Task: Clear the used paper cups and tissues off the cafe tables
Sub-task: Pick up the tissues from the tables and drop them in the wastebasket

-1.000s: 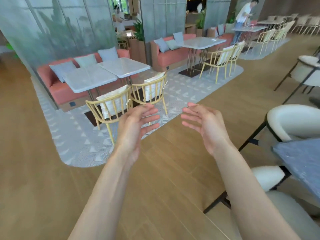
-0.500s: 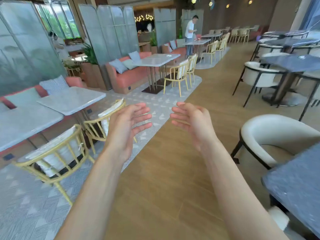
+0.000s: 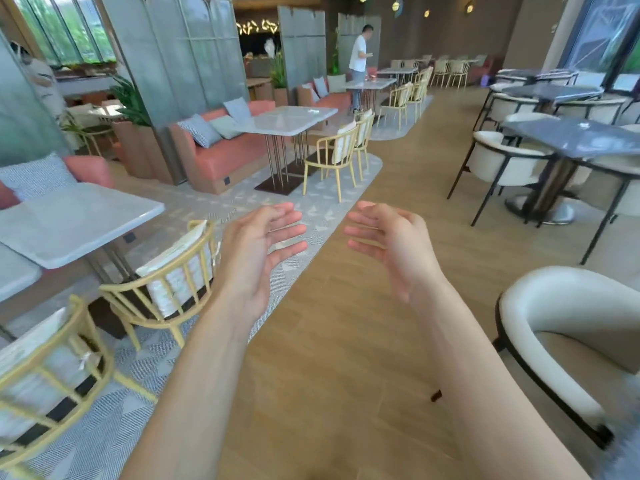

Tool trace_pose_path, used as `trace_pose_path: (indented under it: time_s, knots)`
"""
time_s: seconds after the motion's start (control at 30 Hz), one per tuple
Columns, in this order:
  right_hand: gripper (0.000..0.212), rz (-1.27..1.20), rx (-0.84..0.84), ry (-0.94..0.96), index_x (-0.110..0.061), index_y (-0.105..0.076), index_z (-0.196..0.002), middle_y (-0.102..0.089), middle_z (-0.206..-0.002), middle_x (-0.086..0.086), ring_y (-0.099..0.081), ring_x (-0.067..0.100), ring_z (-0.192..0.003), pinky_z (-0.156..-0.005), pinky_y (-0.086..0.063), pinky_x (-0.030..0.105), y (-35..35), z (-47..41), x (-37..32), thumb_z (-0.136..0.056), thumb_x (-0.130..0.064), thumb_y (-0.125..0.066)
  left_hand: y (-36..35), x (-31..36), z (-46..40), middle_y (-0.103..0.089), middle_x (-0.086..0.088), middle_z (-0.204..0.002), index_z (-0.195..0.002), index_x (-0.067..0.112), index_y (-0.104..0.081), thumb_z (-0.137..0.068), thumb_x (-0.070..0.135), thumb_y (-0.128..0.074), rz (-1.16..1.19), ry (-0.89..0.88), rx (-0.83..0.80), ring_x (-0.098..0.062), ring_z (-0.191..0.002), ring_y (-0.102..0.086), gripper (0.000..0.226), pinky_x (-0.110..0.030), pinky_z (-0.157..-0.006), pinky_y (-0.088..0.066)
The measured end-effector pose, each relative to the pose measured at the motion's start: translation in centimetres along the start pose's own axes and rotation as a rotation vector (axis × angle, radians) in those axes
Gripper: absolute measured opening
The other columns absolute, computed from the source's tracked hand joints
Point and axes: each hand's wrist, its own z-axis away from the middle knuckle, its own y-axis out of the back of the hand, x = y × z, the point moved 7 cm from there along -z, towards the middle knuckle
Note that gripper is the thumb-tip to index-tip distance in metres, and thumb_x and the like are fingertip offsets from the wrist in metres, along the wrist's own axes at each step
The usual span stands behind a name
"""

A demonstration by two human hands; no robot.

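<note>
Step in hand, as I judge it: walking between tables, scouting for litter. Nothing carried.

Left hand (image 3: 256, 251) and right hand (image 3: 391, 247) are raised over the wooden aisle floor (image 3: 346, 341), palms facing each other, fingers straight and relaxed. Grip released on both sides, empty.

Landmark: the light table (image 3: 284, 119) by the coral sofa (image 3: 225, 157), ahead and left of the hands.
- On that table's far right corner lies a small white scrap (image 3: 313, 110), possibly a tissue; too small to be sure.
- Right of it, across the aisle, a dark table (image 3: 568, 136) carries a small pale object (image 3: 584, 125), perhaps a tissue or cup. Cannot tell which.
- Beyond it, a person in a white shirt (image 3: 360, 50) stands at a farther table.
- No paper cup clearly made out anywhere.

Next move, by judgement: walk up the aisle, turn in to the landmark table, pinch the scrap off the corner.

Room and edges:
- Aisle runs open straight ahead.
- Yellow chairs (image 3: 332, 157) stand tight against the landmark table's near side; reach in from the corner rather than between them.
- Nearer than the landmark, a yellow chair (image 3: 166, 275) sits just left of the left forearm; a white armchair (image 3: 571, 320) crowds the right.
- Rug edge (image 3: 329, 216) meets the floor beneath the hands; a possible trip line.
</note>
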Motion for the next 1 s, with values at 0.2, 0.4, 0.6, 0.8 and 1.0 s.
trace_pose_path:
  time_s: [0.2,0.4,0.6,0.8,1.0]
  knots:
    - [0.018,0.042,0.047,-0.014,-0.008,-0.069,-0.109,-0.073,-0.111,0.013,-0.073,0.026,-0.098,-0.088,-0.061,0.040,-3.4,-13.5,1.2,-0.098,-0.013,-0.055,0.0,-1.0,-15.1,-0.076,-0.015,-0.109,-0.103,0.006,-0.072,-0.098,0.014,-0.055,0.033,0.046,-0.003,-0.027,-0.101,-0.074,0.019,-0.043,-0.087,-0.061]
    - [0.017,0.052,0.100,-0.017,-0.010,-0.070,-0.101,-0.073,-0.111,0.016,-0.072,0.030,-0.102,-0.087,-0.062,0.039,-4.4,-25.3,1.5,-0.097,-0.010,-0.053,-2.3,-2.0,-27.4,-0.076,-0.015,-0.108,-0.102,0.006,-0.072,-0.098,0.013,-0.055,0.035,0.079,-0.038,-0.027,-0.099,-0.075,0.019,-0.039,-0.082,-0.062]
    - [0.020,0.032,0.129,-0.040,-0.007,-0.069,-0.105,-0.073,-0.112,0.016,-0.071,0.033,-0.104,-0.087,-0.062,0.039,-4.0,-37.4,4.6,-0.097,-0.007,-0.051,-3.8,-6.4,-39.0,-0.076,-0.015,-0.108,-0.105,0.005,-0.072,-0.098,0.013,-0.054,0.018,0.126,-0.030,-0.028,-0.099,-0.074,0.020,-0.039,-0.082,-0.062]
    - [0.019,0.033,0.132,-0.072,-0.006,-0.070,-0.107,-0.075,-0.109,0.014,-0.071,0.032,-0.103,-0.092,-0.060,0.044,-3.0,-53.5,7.6,-0.096,-0.008,-0.053,-6.7,-10.5,-53.4,-0.076,-0.017,-0.107,-0.106,0.003,-0.072,-0.098,0.013,-0.054,-0.005,0.145,0.024,-0.031,-0.101,-0.073,0.022,-0.038,-0.081,-0.063]
    - [0.020,0.056,0.106,-0.082,-0.006,-0.070,-0.104,-0.075,-0.105,0.013,-0.073,0.031,-0.101,-0.091,-0.060,0.043,-3.3,-70.2,6.8,-0.097,-0.008,-0.051,-11.1,-11.4,-67.8,-0.075,-0.015,-0.107,-0.104,0.006,-0.073,-0.097,0.015,-0.056,-0.015,0.130,0.061,-0.025,-0.094,-0.074,0.021,-0.040,-0.085,-0.061]
